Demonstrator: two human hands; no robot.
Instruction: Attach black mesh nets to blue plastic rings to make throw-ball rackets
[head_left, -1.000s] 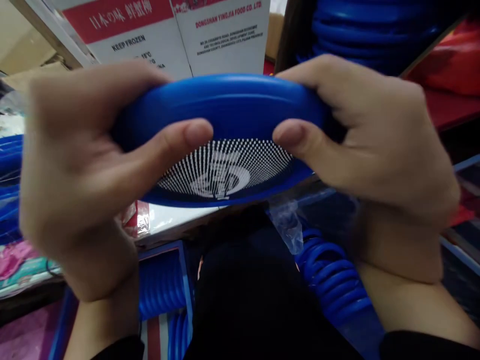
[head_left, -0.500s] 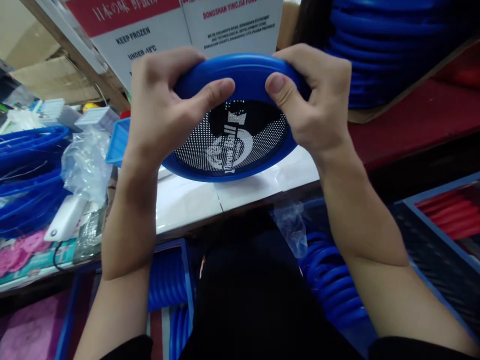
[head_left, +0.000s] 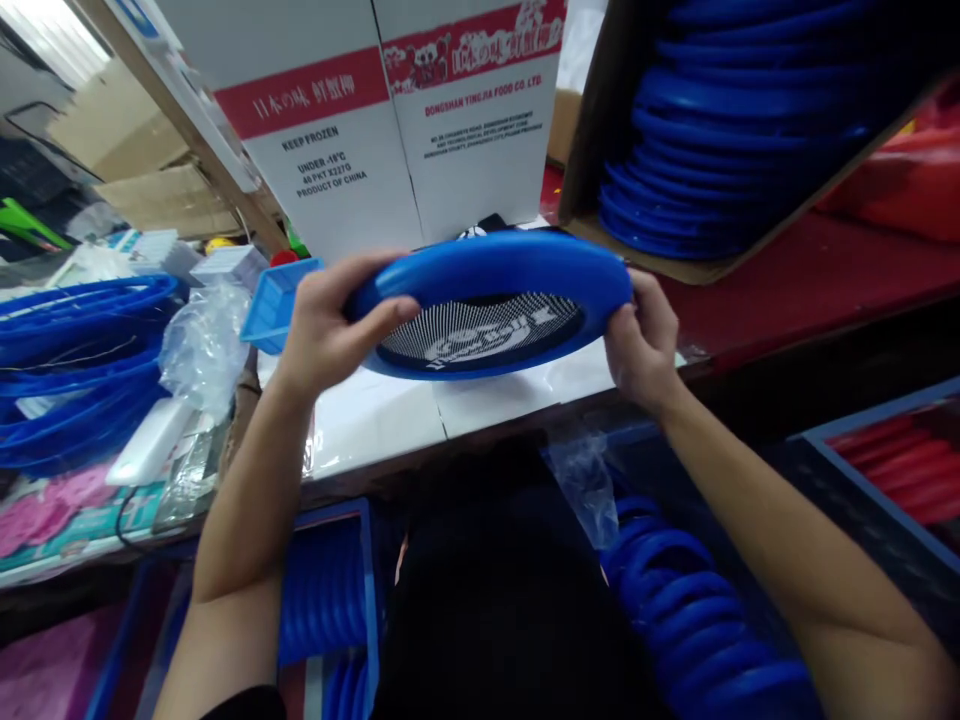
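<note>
A left hand point(head_left: 334, 325) pinches the left rim of a blue-rimmed mesh disc point(head_left: 491, 328) between thumb and fingers while the right hand point(head_left: 645, 340) grips its right end, having slid outward from the top edge, where both thumbs sat closer together half a second earlier. The disc, now tipped flatter with its printed mesh foreshortened, is held above a white worktop point(head_left: 375, 430), before a printed carton point(head_left: 480, 170) and left of stacked blue rings point(head_left: 735, 140).
</note>
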